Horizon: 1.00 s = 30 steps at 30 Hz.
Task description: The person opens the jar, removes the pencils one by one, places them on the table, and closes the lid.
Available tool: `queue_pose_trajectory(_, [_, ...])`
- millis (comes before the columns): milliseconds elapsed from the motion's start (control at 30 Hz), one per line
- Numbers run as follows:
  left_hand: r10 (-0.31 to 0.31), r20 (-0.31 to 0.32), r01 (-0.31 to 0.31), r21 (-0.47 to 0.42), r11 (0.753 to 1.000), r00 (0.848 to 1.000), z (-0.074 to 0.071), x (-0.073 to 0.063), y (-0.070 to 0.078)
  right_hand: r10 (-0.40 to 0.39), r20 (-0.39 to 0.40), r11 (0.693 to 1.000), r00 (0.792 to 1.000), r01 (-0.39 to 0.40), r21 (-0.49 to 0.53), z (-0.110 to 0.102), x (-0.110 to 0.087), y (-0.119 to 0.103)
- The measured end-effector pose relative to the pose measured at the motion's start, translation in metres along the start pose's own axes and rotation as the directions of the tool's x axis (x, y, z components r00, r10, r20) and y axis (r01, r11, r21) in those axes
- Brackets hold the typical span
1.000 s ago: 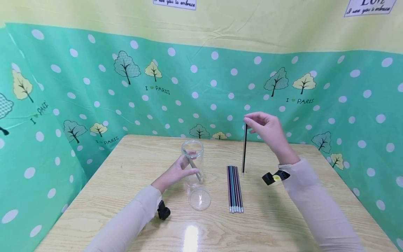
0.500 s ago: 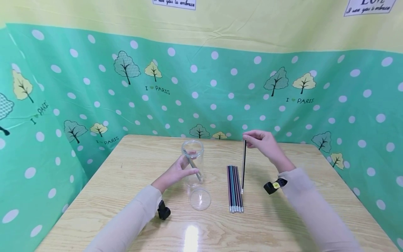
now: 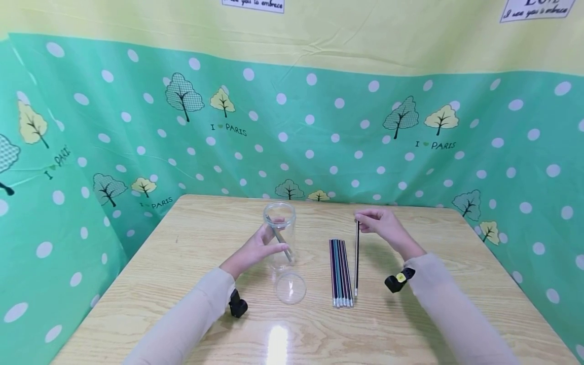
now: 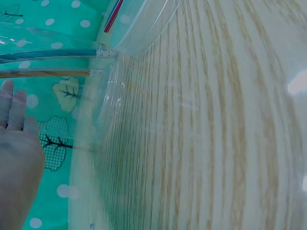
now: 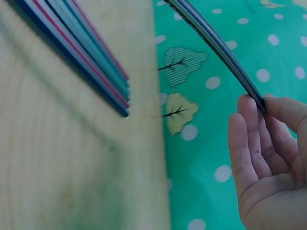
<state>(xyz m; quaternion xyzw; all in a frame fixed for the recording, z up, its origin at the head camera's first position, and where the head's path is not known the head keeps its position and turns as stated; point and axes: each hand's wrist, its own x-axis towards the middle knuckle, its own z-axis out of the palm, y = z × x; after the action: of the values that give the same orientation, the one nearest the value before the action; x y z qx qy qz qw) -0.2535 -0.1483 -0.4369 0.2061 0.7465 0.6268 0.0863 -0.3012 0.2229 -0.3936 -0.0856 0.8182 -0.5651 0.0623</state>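
Observation:
My left hand (image 3: 257, 252) grips a clear jar (image 3: 288, 230), its thumb across the front and fingers behind. The jar stands upright with its mouth uncovered. Inside it lean pencils; the left wrist view shows a blue pencil (image 4: 62, 54) and a brownish pencil (image 4: 43, 73). My right hand (image 3: 387, 229) pinches a dark pencil (image 3: 357, 258) by its upper end between thumb and fingertips. That pencil hangs nearly upright, silver end down, just right of a row of pencils (image 3: 340, 274) on the table. Whether its lower end touches the table, I cannot tell.
A clear round lid (image 3: 291, 288) lies on the wooden table (image 3: 219, 324) in front of the jar, left of the pencil row. Behind the table hangs a green and yellow printed curtain (image 3: 310, 121).
My right hand has come down with the dark pencil, bringing its lower end nearer me, beside the row. The left hand and jar have stayed in place.

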Motion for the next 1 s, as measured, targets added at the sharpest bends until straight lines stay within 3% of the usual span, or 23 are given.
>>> queue_pose_trajectory(533, [-0.003, 0.007, 0.003, -0.01, 1.0, 1.0, -0.001, -0.001, 0.001, 0.084, 0.048, 0.996, 0.995, -0.084, -0.002, 0.013, 0.008, 0.039])
queue_pose_trajectory(1000, [-0.003, 0.01, 0.003, -0.013, 1.0, 1.0, 0.0, -0.001, 0.0, 0.124, 0.084, 0.992, 0.989, -0.121, -0.038, 0.023, 0.017, 0.057])
